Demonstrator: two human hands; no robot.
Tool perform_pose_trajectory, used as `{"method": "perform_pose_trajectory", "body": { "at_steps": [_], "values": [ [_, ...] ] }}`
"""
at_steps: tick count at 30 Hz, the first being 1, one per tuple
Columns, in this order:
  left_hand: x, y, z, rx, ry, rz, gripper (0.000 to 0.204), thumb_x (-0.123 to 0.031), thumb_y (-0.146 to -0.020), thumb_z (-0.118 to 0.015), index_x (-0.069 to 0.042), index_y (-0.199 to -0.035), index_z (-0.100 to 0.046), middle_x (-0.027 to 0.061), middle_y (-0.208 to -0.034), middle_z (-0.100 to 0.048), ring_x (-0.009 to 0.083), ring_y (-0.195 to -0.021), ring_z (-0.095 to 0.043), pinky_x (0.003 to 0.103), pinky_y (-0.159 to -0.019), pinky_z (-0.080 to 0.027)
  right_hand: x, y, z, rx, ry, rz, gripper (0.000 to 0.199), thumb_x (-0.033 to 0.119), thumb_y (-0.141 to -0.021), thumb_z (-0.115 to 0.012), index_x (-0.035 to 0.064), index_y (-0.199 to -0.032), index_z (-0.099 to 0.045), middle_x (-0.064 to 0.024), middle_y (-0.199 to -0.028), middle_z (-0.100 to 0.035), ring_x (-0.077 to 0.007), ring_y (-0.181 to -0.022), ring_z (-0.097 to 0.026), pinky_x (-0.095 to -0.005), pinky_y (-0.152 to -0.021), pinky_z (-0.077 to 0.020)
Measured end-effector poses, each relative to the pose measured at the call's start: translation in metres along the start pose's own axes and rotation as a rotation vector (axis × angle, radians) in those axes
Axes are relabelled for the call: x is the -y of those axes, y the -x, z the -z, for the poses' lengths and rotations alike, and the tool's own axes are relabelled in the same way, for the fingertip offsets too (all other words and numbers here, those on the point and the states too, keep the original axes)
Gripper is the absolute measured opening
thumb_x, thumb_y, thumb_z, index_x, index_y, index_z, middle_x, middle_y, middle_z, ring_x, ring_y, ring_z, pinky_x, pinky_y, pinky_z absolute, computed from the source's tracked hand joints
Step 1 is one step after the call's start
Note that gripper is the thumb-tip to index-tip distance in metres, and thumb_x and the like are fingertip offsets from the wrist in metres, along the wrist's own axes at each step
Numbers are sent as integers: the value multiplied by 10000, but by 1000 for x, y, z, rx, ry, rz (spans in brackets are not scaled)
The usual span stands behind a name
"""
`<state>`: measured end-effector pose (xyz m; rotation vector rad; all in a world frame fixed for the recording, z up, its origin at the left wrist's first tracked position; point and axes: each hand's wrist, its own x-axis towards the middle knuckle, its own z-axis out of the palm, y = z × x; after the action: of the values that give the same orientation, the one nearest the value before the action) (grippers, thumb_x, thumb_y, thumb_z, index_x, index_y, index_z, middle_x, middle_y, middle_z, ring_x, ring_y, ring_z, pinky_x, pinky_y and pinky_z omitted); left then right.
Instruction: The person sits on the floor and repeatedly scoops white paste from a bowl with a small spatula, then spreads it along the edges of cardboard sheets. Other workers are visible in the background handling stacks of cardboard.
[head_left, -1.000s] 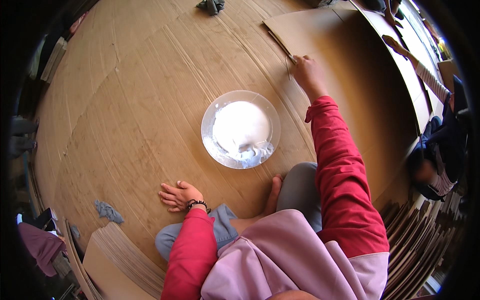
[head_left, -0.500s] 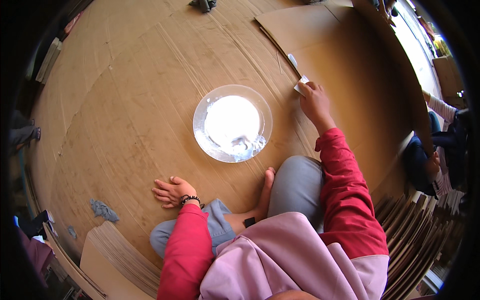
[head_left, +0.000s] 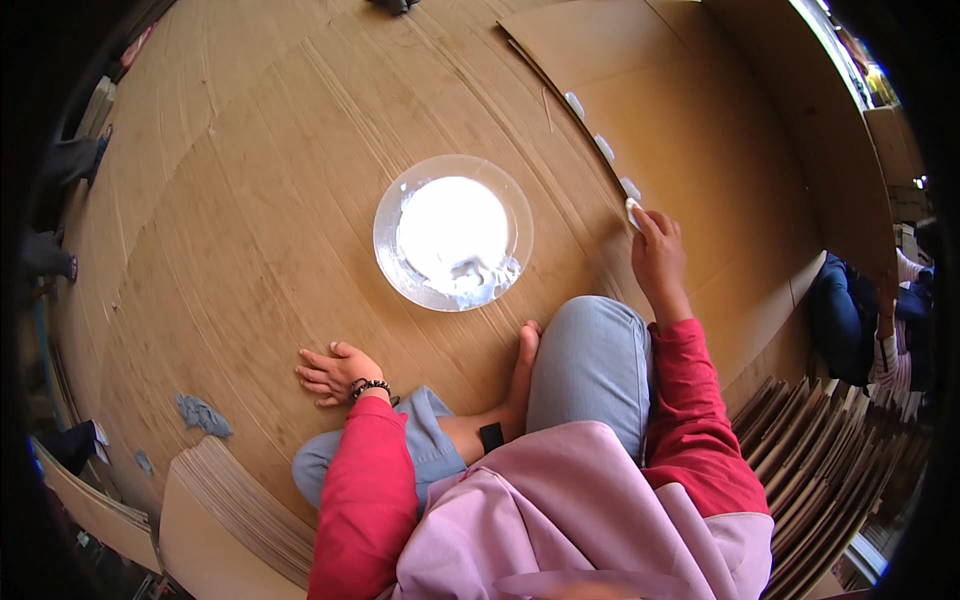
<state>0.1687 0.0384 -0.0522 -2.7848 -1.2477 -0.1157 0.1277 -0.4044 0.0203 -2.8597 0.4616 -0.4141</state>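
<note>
My right hand (head_left: pixel 660 255) is closed on a small white piece, perhaps cloth or paper (head_left: pixel 634 212), held at the left edge of a large brown cardboard sheet (head_left: pixel 690 150). Along that edge lie three white patches (head_left: pixel 604 147), which look like wet paste. My left hand (head_left: pixel 340 374) rests palm down with fingers spread on the cardboard-covered floor (head_left: pixel 230 250). Between my hands and a little farther off stands a clear round bowl (head_left: pixel 385 250) with bright white, thick stuff inside. A smear of it clings to the bowl's near wall.
A stack of cardboard sheets (head_left: pixel 225 520) lies at lower left, another (head_left: pixel 820 460) at lower right. A crumpled grey rag (head_left: pixel 203 414) lies left of my left hand. A person in dark blue (head_left: pixel 845 320) sits at the right; someone's legs (head_left: pixel 50 255) show at the far left.
My right hand has moved nearer along the sheet's edge with the white piece. Three white patches now show there, where one was visible before. My left hand stays flat on the floor.
</note>
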Motion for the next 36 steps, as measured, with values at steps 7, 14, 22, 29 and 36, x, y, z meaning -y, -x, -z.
{"method": "perform_pose_trajectory", "body": {
  "at_steps": [7, 14, 22, 29, 36],
  "values": [
    [-1, -1, 0, 12, 4, 7, 587, -411, -871, -383, -151, -1388, -283, 130, -1458, -219, 301, -1337, -200, 577, -1031, -161, -14, 51, 16, 114, 105, 56, 398, 11, -705, -567, 116, -1087, -604, -88, -991, -579, -276, -898, -538, -384, -763, -447],
    [0, 0, -1, -15, 19, -1, 583, -405, -868, -386, -153, -1385, -291, 131, -1452, -227, 307, -1339, -196, 591, -1027, -159, -35, 94, 36, 64, 172, 26, 390, 29, -702, -581, 117, -1082, -605, -79, -985, -575, -263, -889, -534, -379, -779, -435],
    [0, -2, -2, 1, 18, 7, 586, -407, -863, -386, -156, -1384, -294, 134, -1450, -231, 308, -1339, -195, 589, -1024, -171, -27, 78, 58, -203, -164, -67, 313, -38, -787, -588, 71, -1079, -616, -133, -983, -614, -283, -915, -597, -335, -772, -480],
    [1, -2, -5, -33, 8, -13, 588, -402, -859, -394, -156, -1384, -297, 128, -1454, -227, 302, -1335, -209, 601, -1020, -168, -12, -76, 18, -154, -224, 122, 181, 67, -833, -573, 121, -982, -661, -81, -936, -669, -231, -851, -648, -311, -733, -505],
    [1, -3, -6, -31, 12, -20, 588, -402, -856, -407, -155, -1380, -306, 125, -1458, -218, 302, -1336, -211, 599, -1024, -158, 15, -208, -55, -5, 158, 171, 255, 131, -820, -451, 167, -889, -694, -116, -872, -662, -302, -811, -635, -391, -709, -507]
  ]
}}
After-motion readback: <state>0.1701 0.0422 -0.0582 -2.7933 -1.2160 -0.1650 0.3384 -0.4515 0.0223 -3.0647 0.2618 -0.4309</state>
